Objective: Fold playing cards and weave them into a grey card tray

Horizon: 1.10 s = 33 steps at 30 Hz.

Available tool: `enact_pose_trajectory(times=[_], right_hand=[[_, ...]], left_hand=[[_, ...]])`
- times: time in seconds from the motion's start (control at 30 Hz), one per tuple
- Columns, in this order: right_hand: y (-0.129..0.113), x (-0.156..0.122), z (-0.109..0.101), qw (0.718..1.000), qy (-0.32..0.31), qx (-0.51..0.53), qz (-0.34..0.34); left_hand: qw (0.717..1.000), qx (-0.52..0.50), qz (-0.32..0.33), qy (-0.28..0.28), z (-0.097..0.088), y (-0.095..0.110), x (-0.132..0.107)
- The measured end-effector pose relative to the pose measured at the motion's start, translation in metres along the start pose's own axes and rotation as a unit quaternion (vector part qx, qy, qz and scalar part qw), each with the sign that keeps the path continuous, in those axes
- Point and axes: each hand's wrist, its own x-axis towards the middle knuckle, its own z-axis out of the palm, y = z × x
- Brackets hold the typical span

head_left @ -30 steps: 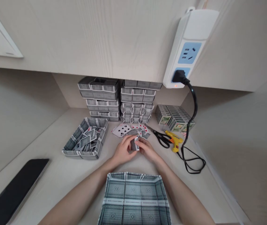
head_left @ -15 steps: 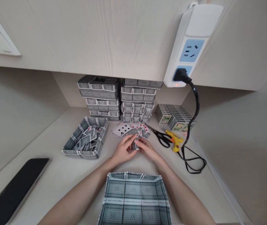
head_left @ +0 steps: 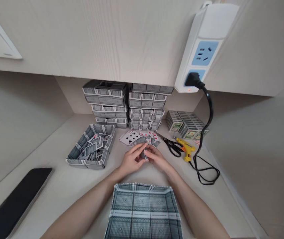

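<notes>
My left hand and my right hand meet above the desk, both closed around a grey-backed playing card held between them. Fingers hide most of it, so I cannot tell whether it is one card or more, or how it is folded. Just beyond my fingertips lie loose playing cards, some face up and some showing grey backs. Between my forearms stands an open box made of playing cards, its inside facing me.
At left, a card-built tray holds folded cards; nearer lies a black flat object. Stacked card boxes stand behind. To the right are black scissors, a yellow glue gun, card packs and a power strip with a cable.
Both hands stay in nearly the same place. The held card has turned slightly between my fingers and now shows a narrower side.
</notes>
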Motion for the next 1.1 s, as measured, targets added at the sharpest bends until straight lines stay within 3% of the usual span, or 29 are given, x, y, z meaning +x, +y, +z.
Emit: enact_pose_trajectory(times=[0.23,0.4,0.87,1.1], right_hand=[[-0.003,-0.001,0.001,1.000,-0.021,-0.014,-0.007],[-0.004,-0.002,0.000,0.999,-0.044,-0.019,0.002],[-0.012,-0.008,0.007,0.999,-0.007,-0.022,-0.037],[-0.005,-0.006,0.004,0.999,0.003,0.019,-0.035]], left_hand=[[1.000,-0.016,-0.017,-0.010,0.002,0.000,-0.001],[1.000,-0.005,0.010,0.012,0.002,0.001,0.000],[0.999,-0.018,0.025,-0.008,-0.001,0.005,0.004],[0.997,0.011,0.070,-0.019,-0.002,0.001,0.004]])
